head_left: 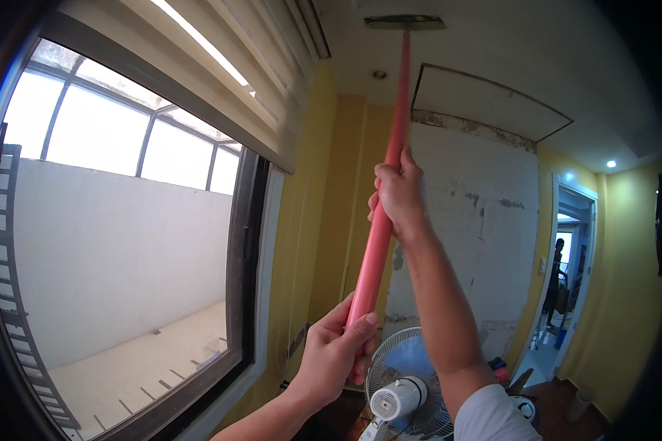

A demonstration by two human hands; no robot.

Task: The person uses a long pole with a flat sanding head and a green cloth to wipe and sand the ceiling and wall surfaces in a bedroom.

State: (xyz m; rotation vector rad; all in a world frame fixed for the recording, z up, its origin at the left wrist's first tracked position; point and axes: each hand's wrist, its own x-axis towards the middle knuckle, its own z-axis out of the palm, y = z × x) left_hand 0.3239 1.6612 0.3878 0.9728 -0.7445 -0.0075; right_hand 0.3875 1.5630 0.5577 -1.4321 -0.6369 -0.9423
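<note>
A long pink pole (373,268) slants up and away from me toward the ceiling. At its far end is a wide, flat, dark head (404,22), up at the ceiling; whether it touches is hard to tell. My left hand (333,351) is wrapped round the pole's lower end. Higher up, my right hand (401,192) grips the shaft with its arm stretched out. The pole's kind does not show clearly.
A window (246,242) with a raised blind (198,66) is close on the left. Below the pole stands a white fan (399,400). Ahead is a patchy, bare wall (463,220) under a ceiling panel (485,95). Through the doorway (566,257) at right, a person (554,283) stands.
</note>
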